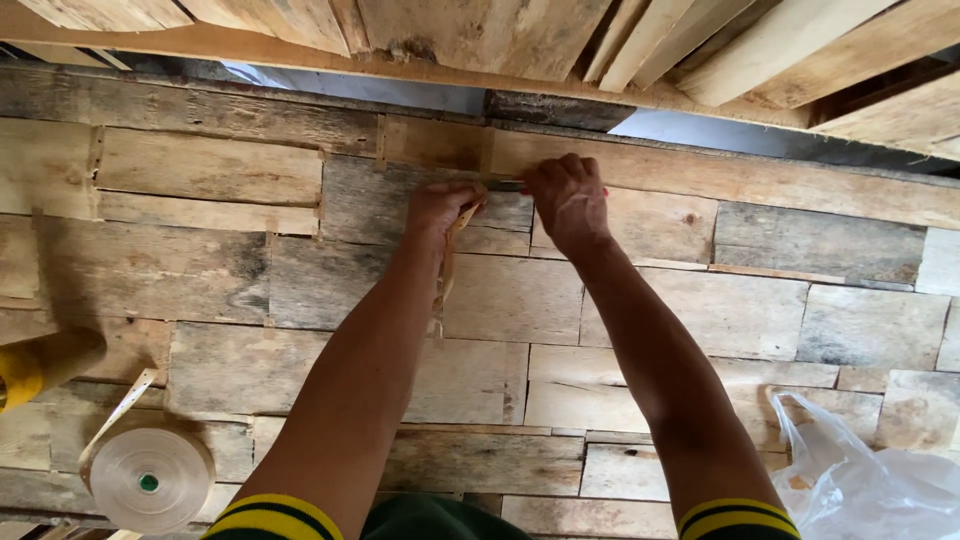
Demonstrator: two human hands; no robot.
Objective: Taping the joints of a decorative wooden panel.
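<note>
My left hand (440, 206) pinches a thin pale strip of tape or veneer (447, 260) that hangs down from my fingers across the wooden panel (250, 270). My right hand (567, 203) is closed just to the right of it, gripping a small tool with a dark blade and a bit of red showing, pressed at a seam between the boards. Both hands work at the far side of the panel, a few centimetres apart. The panel is made of many patched pieces of grey and tan wood.
A roll of pale tape (148, 476) with a loose end lies at the near left. A yellow object (30, 368) sits at the left edge. A clear plastic bag (870, 470) lies at the near right. Stacked wooden planks (500, 35) run along the far side.
</note>
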